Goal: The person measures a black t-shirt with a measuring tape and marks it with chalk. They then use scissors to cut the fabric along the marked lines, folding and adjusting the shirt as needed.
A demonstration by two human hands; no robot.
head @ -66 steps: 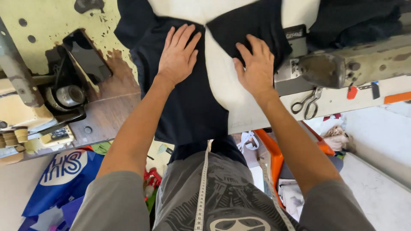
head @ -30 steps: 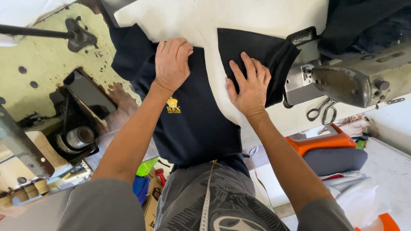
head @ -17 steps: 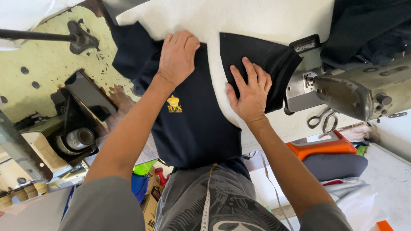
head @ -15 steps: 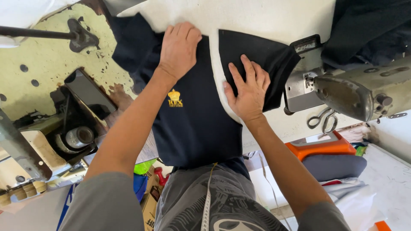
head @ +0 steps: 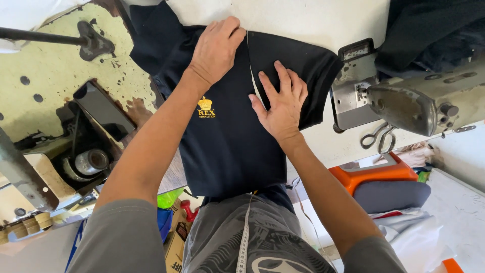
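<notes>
Navy garment point(head: 232, 146) with a gold emblem lies flat on the white worktable point(head: 323, 20), beside the sewing machine point(head: 404, 101). Left hand point(head: 214, 50) and right hand point(head: 283, 103) press open-palmed, grasping nothing. Best practice: keep both halves meeting evenly along the centre gap, smoothing outward.

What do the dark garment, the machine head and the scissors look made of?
Dark garment: soft navy fabric, probably knit, matte; it drapes and creases under both hands, left hand, right hand. Machine head: grey painted metal, worn and dull. Scissors: bare metal, seemingly steel, with a faint sheen.
</notes>
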